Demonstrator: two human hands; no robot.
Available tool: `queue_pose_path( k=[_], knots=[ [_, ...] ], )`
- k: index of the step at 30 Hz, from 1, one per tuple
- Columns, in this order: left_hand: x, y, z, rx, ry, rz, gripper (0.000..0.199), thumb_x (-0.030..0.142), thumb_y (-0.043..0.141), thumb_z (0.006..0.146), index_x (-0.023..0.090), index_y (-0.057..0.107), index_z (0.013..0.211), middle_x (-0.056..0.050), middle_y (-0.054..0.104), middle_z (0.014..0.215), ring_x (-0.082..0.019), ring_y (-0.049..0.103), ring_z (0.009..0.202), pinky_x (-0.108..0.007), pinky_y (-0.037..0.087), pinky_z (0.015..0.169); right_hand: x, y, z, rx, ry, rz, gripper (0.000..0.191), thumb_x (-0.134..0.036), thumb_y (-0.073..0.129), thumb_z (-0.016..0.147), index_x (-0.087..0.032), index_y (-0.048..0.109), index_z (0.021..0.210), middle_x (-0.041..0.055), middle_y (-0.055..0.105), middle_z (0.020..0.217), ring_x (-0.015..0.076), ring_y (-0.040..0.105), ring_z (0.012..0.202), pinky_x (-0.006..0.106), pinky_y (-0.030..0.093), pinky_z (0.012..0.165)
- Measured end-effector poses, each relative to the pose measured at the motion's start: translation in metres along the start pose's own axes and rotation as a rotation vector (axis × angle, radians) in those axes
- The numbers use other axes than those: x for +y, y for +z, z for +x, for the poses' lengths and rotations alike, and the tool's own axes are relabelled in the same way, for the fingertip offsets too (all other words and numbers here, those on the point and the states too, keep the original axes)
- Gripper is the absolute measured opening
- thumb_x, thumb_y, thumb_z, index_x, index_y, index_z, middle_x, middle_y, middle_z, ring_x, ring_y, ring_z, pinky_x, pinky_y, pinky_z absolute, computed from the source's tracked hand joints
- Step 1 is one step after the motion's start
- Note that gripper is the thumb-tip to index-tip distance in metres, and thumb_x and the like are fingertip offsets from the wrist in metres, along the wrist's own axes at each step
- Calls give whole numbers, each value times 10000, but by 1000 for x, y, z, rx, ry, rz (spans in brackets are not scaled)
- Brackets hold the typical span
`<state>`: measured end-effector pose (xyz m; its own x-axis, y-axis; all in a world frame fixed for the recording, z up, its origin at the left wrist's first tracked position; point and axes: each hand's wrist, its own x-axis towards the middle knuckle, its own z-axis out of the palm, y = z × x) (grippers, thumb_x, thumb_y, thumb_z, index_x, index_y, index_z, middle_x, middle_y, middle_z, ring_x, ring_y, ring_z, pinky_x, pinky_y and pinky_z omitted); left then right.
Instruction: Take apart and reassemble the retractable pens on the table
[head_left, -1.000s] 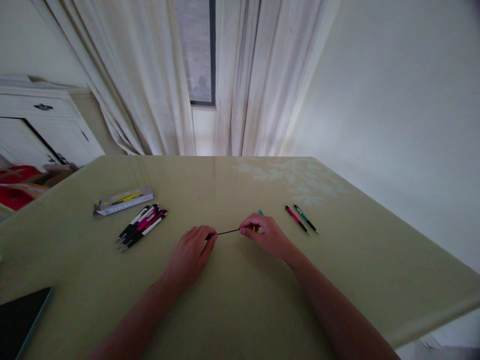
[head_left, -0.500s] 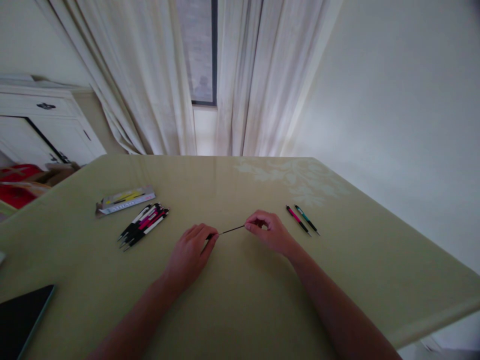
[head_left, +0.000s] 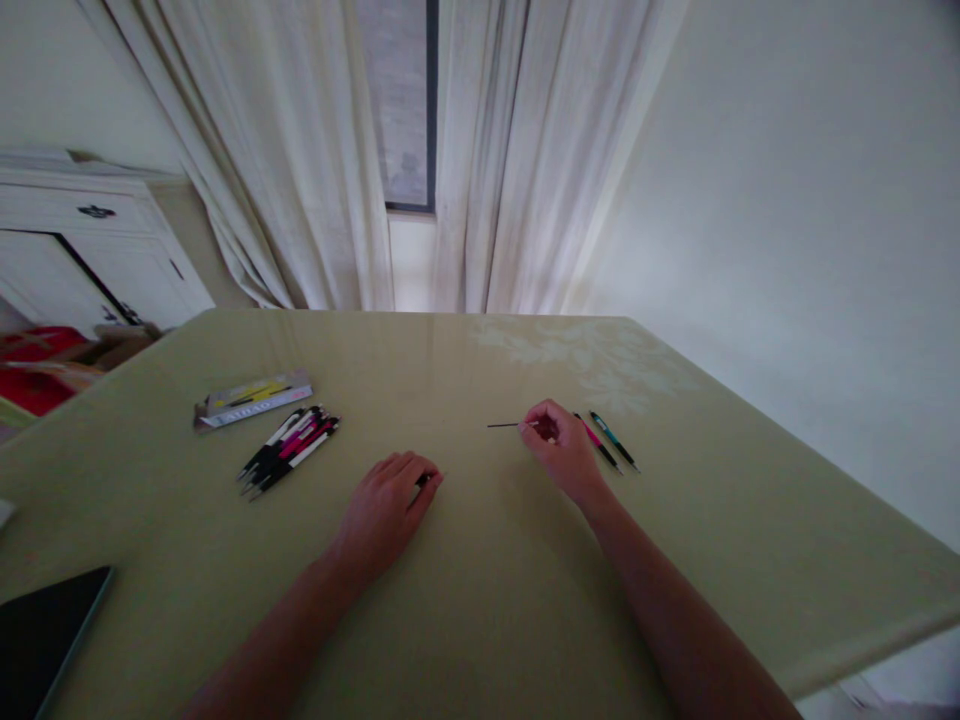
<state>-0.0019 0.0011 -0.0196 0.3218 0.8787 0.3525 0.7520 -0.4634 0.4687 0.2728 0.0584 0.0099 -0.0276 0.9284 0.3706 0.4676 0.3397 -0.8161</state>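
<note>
One thin, straight, dark rod point(head_left: 501, 425) sits right of centre, its end hidden in the right hand point(head_left: 561, 448), fingertips pinching; left hand point(head_left: 388, 502), lower centre, pinches a mostly covered dark piece point(head_left: 422, 481); flat black slab point(head_left: 52, 635), cut off lower left.

Between the left hand point(head_left: 390, 500) and right hand point(head_left: 561, 452) a passage runs over the tabletop point(head_left: 472, 590), narrowed by a thin black rod point(head_left: 501, 426) jutting from the right fingertips. Leftward, the pen pile point(head_left: 291, 450) and box point(head_left: 253, 402) obstruct; rightward, the pink pen point(head_left: 604, 449) and teal pen point(head_left: 613, 440).
</note>
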Motion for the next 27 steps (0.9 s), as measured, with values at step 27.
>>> queue_pose_path(
  k=[27],
  knots=[
    [1,6,-1,-27,22,-32,216,364,523,1033,212,648,944,-35,697,910,-223,624,861,-382,487,842,-18,45,-26,-293,-54,-567,155,-241,692,862,-193,592,755,7,621,789,144,527,701,271,356,666]
  ],
)
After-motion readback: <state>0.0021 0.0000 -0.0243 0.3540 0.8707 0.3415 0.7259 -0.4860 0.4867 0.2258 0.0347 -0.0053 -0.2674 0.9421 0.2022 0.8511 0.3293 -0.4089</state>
